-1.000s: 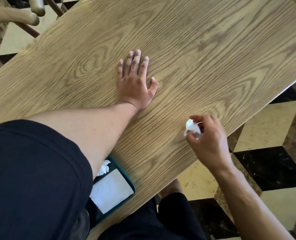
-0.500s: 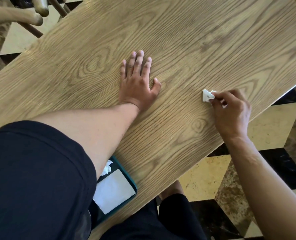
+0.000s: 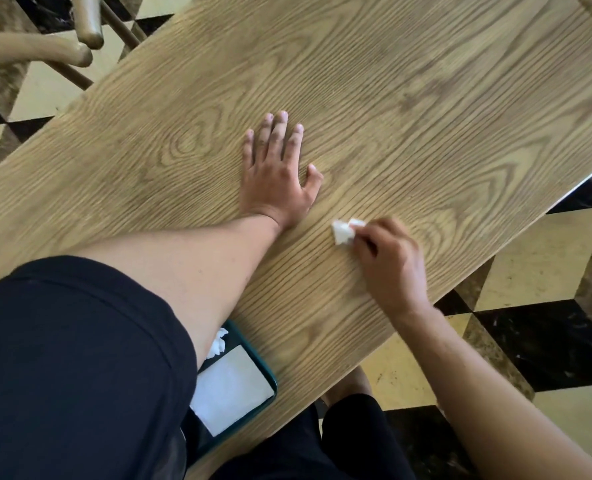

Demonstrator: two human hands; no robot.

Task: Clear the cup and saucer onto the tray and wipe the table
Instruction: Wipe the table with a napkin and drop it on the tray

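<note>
My left hand (image 3: 276,174) lies flat and spread on the wooden table (image 3: 408,98), holding nothing. Just to its right, my right hand (image 3: 388,265) pinches a small white tissue (image 3: 343,231) against the tabletop near the front edge. A dark green tray (image 3: 266,368) sits at the near edge, mostly hidden under my left arm and dark sleeve; a white napkin (image 3: 230,388) and a crumpled white tissue (image 3: 218,344) lie in it. No cup or saucer shows in this view.
A wooden chair (image 3: 45,50) stands beyond the table's far left corner. A black and cream checkered floor (image 3: 543,271) lies to the right of the table edge. My dark-clothed legs (image 3: 322,445) are below the table's near edge.
My right hand with the tissue swept from the near edge out to the right, then back left toward my left hand. The left hand stayed flat on the table.
</note>
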